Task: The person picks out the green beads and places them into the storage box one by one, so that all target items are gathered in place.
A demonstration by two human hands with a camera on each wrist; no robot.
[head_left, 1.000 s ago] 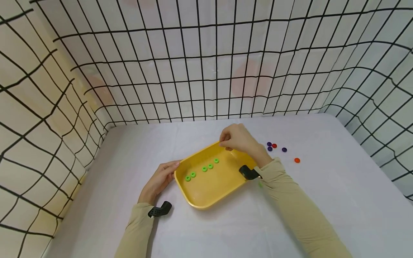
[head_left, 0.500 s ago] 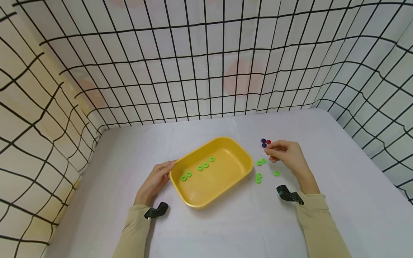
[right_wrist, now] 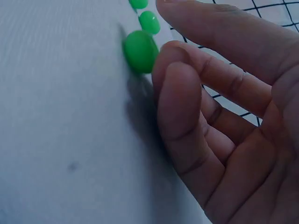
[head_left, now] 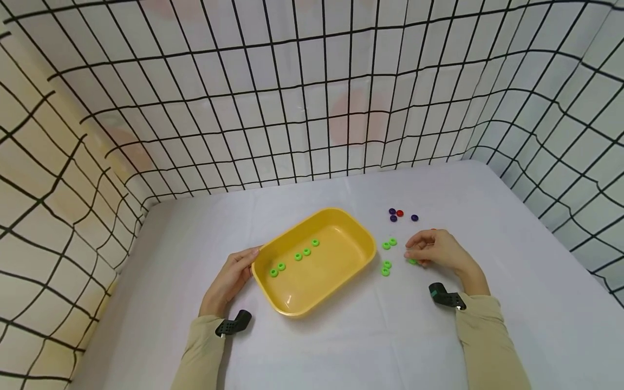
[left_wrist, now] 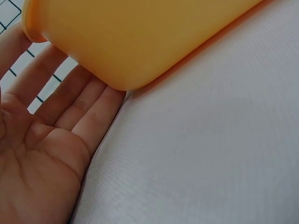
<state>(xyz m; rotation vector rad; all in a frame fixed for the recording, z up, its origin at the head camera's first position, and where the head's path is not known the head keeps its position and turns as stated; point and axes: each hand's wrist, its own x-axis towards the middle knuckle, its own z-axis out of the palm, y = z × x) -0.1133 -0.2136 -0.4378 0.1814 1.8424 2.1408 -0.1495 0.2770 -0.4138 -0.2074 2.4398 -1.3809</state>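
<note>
In the head view my left hand [head_left: 228, 283] holds the left end of a yellow plastic tray [head_left: 333, 259]. Its fingers lie against the outer wall in the left wrist view, and the thumb is up at the rim. My right hand [head_left: 441, 252] is low over the cloth, right of the tray, its fingers loosely bent. Close by its fingertips in the right wrist view is a round green bead [right_wrist: 140, 52], with thumb and fingers apart; contact is unclear. Several green beads [head_left: 298, 257] lie in a slanting row inside the tray.
More green beads [head_left: 386, 264] lie between the tray and the right hand. Behind them are purple beads [head_left: 414, 218] and a red bead [head_left: 400, 213]. A black wire grid [head_left: 312, 116] borders the white cloth [head_left: 312, 357] at the back and sides.
My right hand moved from over the tray out to the right, then down to a lone green bead. The left hand stays at the tray's rim. The view shifted slightly.
</note>
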